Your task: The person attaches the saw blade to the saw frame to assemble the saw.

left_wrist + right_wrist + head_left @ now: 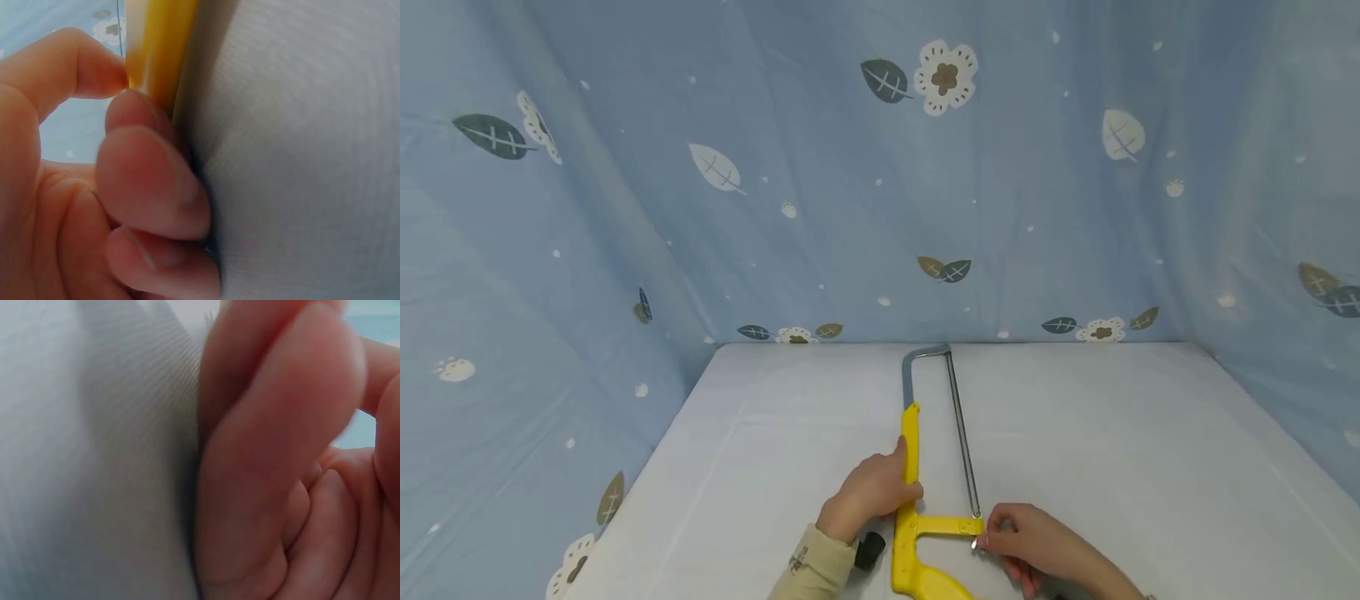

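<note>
A hacksaw (pixel 910 527) with a yellow handle and a grey metal front bow lies flat on the white-covered table, its bow pointing away from me. My left hand (pixel 874 490) grips the yellow frame, thumb and fingers on either side; in the left wrist view the fingertips (pixel 147 178) press against the yellow bar. A thin blade (pixel 962 433) runs along the right side of the saw. At its near end, my right hand (pixel 1033 540) pinches a small shiny metal piece, seemingly a wing nut (pixel 975 544). The right wrist view shows curled fingers (pixel 269 450) by the cloth, hiding that piece.
The white tablecloth (pixel 1097 433) stretches around the saw on both sides. Blue curtains (pixel 820 167) with leaves and flowers enclose the table at the back and sides. A black object (pixel 870 550) sits beside my left wrist.
</note>
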A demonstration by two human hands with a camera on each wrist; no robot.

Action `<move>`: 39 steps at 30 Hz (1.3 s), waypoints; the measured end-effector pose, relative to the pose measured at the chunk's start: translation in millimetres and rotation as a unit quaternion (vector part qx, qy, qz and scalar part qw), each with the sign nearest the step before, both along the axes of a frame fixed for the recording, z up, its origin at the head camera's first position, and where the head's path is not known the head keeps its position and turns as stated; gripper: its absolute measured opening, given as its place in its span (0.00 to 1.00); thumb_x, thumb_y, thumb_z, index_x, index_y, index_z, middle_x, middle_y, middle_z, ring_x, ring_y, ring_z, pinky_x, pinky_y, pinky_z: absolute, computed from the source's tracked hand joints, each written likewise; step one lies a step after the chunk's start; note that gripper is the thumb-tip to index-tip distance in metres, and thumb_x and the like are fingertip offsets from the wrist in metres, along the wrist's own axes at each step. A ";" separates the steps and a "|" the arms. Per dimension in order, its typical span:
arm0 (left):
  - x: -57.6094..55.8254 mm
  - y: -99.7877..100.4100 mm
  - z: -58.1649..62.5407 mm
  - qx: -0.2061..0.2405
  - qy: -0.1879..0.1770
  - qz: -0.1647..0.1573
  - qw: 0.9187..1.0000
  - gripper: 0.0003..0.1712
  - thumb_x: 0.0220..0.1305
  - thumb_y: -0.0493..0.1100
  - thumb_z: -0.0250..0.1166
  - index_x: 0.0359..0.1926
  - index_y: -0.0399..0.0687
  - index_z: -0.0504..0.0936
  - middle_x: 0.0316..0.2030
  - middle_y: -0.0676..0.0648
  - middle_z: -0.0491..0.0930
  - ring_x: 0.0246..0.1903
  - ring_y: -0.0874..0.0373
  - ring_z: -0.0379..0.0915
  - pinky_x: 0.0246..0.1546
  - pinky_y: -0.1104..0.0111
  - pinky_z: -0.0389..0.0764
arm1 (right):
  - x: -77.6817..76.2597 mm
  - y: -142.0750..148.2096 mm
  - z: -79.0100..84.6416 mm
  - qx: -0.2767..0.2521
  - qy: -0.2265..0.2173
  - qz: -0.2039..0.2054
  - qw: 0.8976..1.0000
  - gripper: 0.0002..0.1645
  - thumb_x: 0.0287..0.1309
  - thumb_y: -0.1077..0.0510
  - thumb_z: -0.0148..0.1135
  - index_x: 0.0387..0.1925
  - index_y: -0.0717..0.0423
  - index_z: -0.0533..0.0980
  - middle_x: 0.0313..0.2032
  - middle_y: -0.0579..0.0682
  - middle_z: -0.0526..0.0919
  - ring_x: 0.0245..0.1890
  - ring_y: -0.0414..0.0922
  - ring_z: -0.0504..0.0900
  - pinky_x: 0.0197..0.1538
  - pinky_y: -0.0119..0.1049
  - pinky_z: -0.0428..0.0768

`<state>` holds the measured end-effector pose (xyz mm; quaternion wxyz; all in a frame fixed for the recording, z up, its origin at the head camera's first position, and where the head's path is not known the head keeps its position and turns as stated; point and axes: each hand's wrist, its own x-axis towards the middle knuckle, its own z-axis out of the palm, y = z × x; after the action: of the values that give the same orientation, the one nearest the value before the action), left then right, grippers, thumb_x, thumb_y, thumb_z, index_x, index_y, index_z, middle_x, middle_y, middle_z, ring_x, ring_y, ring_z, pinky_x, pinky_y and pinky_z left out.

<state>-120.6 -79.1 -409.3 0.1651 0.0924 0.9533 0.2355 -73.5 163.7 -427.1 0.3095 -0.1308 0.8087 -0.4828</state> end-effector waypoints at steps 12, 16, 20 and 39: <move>0.7 1.0 -0.9 -0.002 0.005 0.000 1.000 0.46 0.51 0.53 0.58 0.68 0.42 0.49 0.15 0.50 0.66 0.09 0.59 0.59 0.12 0.69 0.62 | -0.3 1.2 -1.1 0.007 -0.003 0.003 1.000 0.21 0.52 0.41 0.56 0.24 0.55 0.73 0.11 0.45 0.72 0.07 0.38 0.69 0.13 0.28 0.68; 0.8 1.3 -1.6 0.001 0.005 0.002 1.000 0.46 0.51 0.52 0.58 0.68 0.42 0.50 0.15 0.50 0.66 0.08 0.59 0.59 0.12 0.69 0.62 | 0.9 1.2 -2.0 0.000 -0.002 0.004 1.000 0.21 0.53 0.41 0.56 0.22 0.55 0.73 0.10 0.45 0.72 0.07 0.38 0.68 0.12 0.28 0.67; 0.5 1.5 -2.5 0.003 0.004 0.002 1.000 0.46 0.51 0.52 0.57 0.68 0.42 0.50 0.14 0.50 0.66 0.09 0.59 0.59 0.12 0.69 0.62 | 1.8 0.5 -1.4 0.002 -0.002 0.002 1.000 0.22 0.53 0.41 0.55 0.21 0.55 0.74 0.10 0.45 0.71 0.07 0.38 0.68 0.12 0.28 0.67; -0.4 1.8 -0.7 -0.012 -0.006 0.009 1.000 0.47 0.51 0.54 0.57 0.68 0.43 0.49 0.17 0.49 0.66 0.10 0.58 0.59 0.13 0.69 0.62 | 1.8 -2.3 0.5 0.014 -0.003 0.011 1.000 0.23 0.53 0.37 0.53 0.24 0.53 0.77 0.09 0.44 0.70 0.06 0.38 0.66 0.12 0.28 0.66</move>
<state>-121.0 -77.2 -410.0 0.1701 0.0803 0.9558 0.2260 -71.7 161.4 -426.6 0.3193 -0.1339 0.8130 -0.4682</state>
